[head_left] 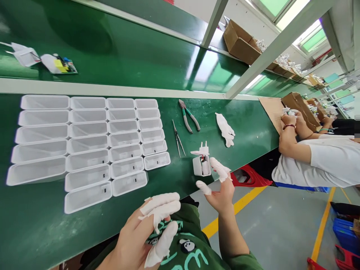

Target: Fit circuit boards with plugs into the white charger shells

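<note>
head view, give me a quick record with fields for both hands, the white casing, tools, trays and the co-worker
left hand: holding nothing, in white finger covers, near the table edge
right hand: open beside the white casing; contact unclear
white casing: on the green table, open, parts inside
tools: pliers with handles spread; tweezers left of them
white glove: lying right of the pliers
trays: translucent, four columns, at left
co-worker: at right, white top
</note>
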`<state>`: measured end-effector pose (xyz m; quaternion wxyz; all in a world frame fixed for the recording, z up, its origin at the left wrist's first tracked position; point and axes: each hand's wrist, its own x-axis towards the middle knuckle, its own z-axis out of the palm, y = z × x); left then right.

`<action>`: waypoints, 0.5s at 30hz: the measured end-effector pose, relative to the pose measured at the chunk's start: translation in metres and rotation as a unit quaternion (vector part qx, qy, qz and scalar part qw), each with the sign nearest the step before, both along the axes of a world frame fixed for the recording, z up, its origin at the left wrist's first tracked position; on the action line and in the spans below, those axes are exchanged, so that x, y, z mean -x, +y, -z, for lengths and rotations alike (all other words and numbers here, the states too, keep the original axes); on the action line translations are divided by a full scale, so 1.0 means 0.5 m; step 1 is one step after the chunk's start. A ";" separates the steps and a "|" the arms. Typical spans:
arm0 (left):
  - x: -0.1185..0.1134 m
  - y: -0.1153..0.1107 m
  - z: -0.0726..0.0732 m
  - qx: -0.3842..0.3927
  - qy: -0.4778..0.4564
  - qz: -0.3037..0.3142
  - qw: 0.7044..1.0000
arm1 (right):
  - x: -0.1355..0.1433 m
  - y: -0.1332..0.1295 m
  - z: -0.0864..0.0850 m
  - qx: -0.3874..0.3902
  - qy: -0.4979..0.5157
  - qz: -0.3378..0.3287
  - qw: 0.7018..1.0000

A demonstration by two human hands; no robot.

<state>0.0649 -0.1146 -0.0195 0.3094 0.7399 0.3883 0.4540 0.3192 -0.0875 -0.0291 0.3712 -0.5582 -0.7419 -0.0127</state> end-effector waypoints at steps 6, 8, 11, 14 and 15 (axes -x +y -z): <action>-0.019 0.011 -0.013 -0.035 -0.002 -0.011 0.999 | 0.038 0.014 0.018 0.034 0.158 0.062 0.985; -0.025 0.016 -0.016 -0.049 0.007 -0.007 0.999 | 0.051 0.005 0.002 0.079 0.295 0.033 0.952; -0.034 0.024 -0.022 -0.086 0.012 0.008 0.996 | 0.081 -0.013 -0.033 0.180 0.392 -0.055 0.900; -0.037 0.030 -0.031 -0.122 -0.003 -0.017 0.992 | 0.121 -0.020 -0.061 0.277 0.440 -0.110 0.847; -0.035 0.030 -0.034 -0.125 -0.003 -0.027 0.992 | 0.133 -0.018 -0.067 0.305 0.468 -0.130 0.819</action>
